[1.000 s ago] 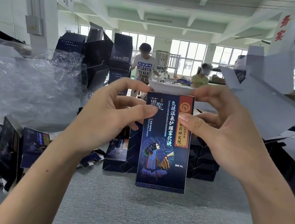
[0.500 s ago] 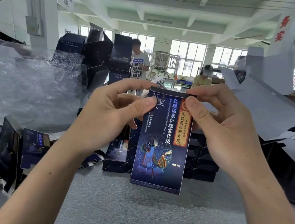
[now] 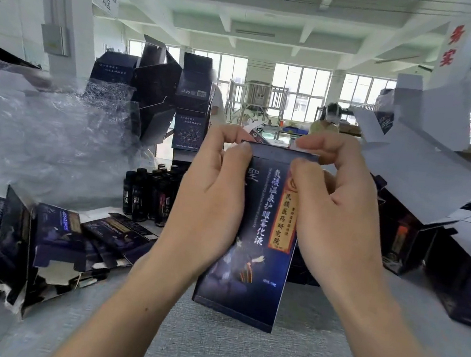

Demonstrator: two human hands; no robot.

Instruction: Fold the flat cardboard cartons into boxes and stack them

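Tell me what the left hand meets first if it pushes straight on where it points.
The dark blue printed cardboard carton itself: the left hand pinches its top edge. Beyond that, depth is unclear.

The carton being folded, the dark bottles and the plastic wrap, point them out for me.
carton (image 3: pixel 266 229), head view, printed front panel.
dark bottles (image 3: pixel 139 196), head view, body of a front bottle.
plastic wrap (image 3: pixel 40 139), head view, crumpled middle.

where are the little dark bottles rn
In the head view, the small dark bottles stand left of centre, beside the left hand gripping the dark blue printed carton, below the stacked dark blue boxes.
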